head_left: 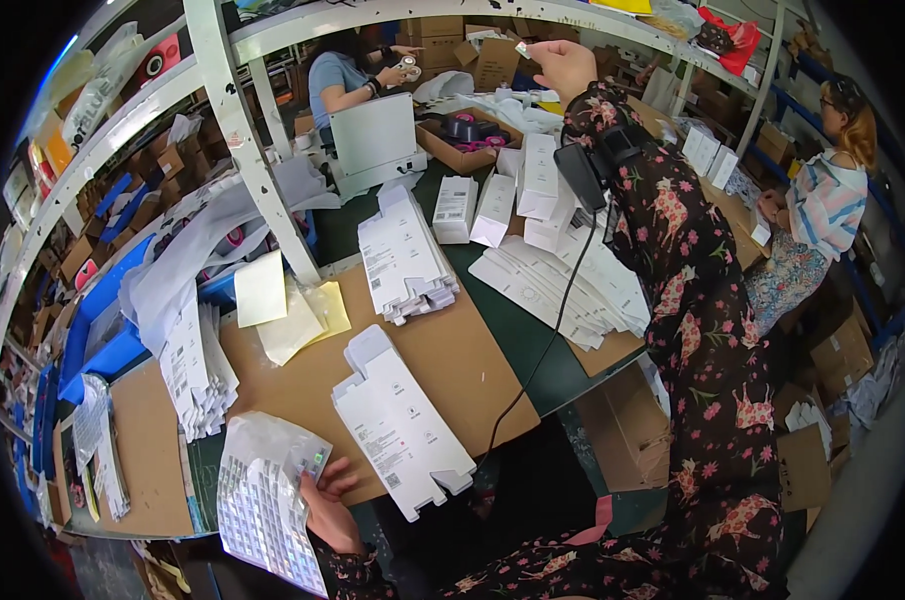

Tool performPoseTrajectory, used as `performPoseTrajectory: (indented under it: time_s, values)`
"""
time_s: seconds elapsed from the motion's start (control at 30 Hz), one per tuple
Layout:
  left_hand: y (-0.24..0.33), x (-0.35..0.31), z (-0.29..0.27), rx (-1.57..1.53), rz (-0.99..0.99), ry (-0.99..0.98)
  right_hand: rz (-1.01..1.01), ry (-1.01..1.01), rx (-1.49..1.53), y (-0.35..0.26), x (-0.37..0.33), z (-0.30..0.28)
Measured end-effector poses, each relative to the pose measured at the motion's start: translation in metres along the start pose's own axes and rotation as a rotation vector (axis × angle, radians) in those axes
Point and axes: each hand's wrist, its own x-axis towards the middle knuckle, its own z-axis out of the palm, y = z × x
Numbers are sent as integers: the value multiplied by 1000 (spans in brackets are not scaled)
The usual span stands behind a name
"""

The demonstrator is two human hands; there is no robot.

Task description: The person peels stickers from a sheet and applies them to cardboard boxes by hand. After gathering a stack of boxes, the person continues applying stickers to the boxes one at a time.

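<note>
My left hand [333, 508], low at the table's near edge, grips a sheet of shiny silvery stickers [263, 490] partly inside a clear plastic bag. Stretched far forward, my right hand [565, 68] pinches a tiny pale piece at its fingertips, too small to name. Right of the sticker sheet, a flat stack of unfolded white cartons [401, 415] lies on a brown cardboard sheet [493, 370]. Beyond it rests a second stack of flat white cartons [405, 255]. Several folded white boxes [540, 180] stand under my right forearm, beside more fanned flat cartons [563, 290].
Yellow and cream papers [288, 310] lie left of the stacks. A white metal post [258, 150] rises from the table. A black cable [558, 325] hangs down from the dark device by my sleeve. Two other people [345, 85] work nearby, one across the table and one at right.
</note>
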Motion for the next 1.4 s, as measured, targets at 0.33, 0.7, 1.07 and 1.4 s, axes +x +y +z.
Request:
performPoseTrajectory:
  time_s: [0.33, 0.7, 1.07, 1.4]
  values:
    - [-3, 4, 0, -1, 29, -9, 36, -89, -45, -6, -16, 12]
    - [-3, 3, -2, 28, 69, -13, -203, -49, -63, 4, -18, -8]
    - [-1, -3, 6, 26, 101, 21, -263, -212, -354, -19, -27, -11]
    - [5, -5, 2, 28, 53, -43, -412, -243, -377, -8, -20, 17]
